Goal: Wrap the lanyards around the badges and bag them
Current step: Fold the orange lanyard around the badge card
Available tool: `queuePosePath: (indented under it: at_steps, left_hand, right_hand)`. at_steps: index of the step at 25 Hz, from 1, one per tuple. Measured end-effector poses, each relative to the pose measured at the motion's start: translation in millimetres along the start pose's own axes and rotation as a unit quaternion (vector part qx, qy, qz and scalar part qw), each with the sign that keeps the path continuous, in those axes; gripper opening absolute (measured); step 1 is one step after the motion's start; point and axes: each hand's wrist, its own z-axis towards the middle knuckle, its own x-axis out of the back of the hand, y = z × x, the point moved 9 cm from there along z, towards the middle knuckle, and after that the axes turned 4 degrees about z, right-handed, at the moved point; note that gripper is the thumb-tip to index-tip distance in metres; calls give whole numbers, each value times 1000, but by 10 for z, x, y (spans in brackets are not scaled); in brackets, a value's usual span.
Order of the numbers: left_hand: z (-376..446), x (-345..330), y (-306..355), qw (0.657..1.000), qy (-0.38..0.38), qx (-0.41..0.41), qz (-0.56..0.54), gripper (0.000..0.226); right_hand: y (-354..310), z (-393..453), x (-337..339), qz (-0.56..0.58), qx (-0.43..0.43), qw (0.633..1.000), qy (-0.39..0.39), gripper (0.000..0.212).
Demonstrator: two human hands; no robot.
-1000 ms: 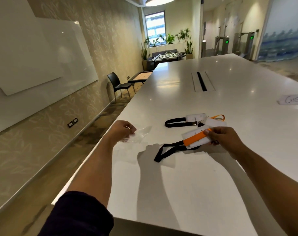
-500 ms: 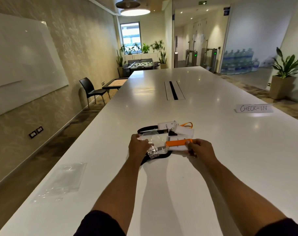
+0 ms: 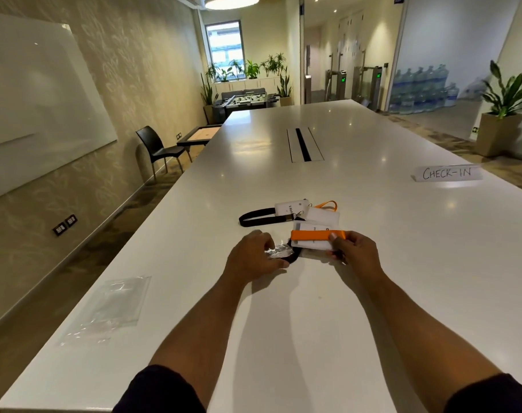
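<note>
My right hand (image 3: 353, 251) pinches a white badge (image 3: 313, 242) that has an orange lanyard (image 3: 311, 234) wound across it. My left hand (image 3: 253, 257) grips a crumpled clear plastic bag (image 3: 279, 251) just left of that badge. A loop of black lanyard (image 3: 294, 257) lies under and between the two hands. Farther back on the white table (image 3: 283, 323) lies another white badge (image 3: 291, 207) with a black lanyard (image 3: 255, 217), and next to it a third badge (image 3: 323, 215) with an orange lanyard loop (image 3: 326, 204).
More clear bags (image 3: 110, 308) lie flat near the table's left edge. A folded CHECK-IN sign (image 3: 447, 173) stands at the right. A cable slot (image 3: 303, 144) runs along the table's middle. A black chair (image 3: 158, 147) stands off the left side.
My left hand carried a clear bag from the left edge over to the wrapped badge. The bag, held spread out half a second ago, is now bunched in my fingers.
</note>
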Motion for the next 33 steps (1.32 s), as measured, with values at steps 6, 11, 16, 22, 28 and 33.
queuePosePath:
  at_steps: [6, 11, 16, 22, 28, 33]
  left_hand:
    - [8, -50, -184, 997, -30, 49, -48, 24]
    - [19, -45, -162, 997, -50, 40, -41, 13]
    - [2, -44, -115, 999, -21, 41, -18, 8]
    - [78, 268, -68, 990, 95, 76, -76, 10]
    - [92, 351, 27, 983, 140, 69, -96, 16]
    - [72, 458, -87, 966, 175, 122, -144, 9]
  right_hand:
    - [-50, -53, 2, -10, 9, 1000, -9, 19]
    - [-93, -97, -27, 2, 17, 1000, -23, 16]
    - [-132, -126, -68, 18, 21, 999, -31, 18]
    - [-249, -152, -368, 10, 43, 997, -60, 21]
    - [-389, -133, -550, 5, 64, 997, -31, 21]
    - [-495, -213, -522, -48, 105, 993, -12, 17]
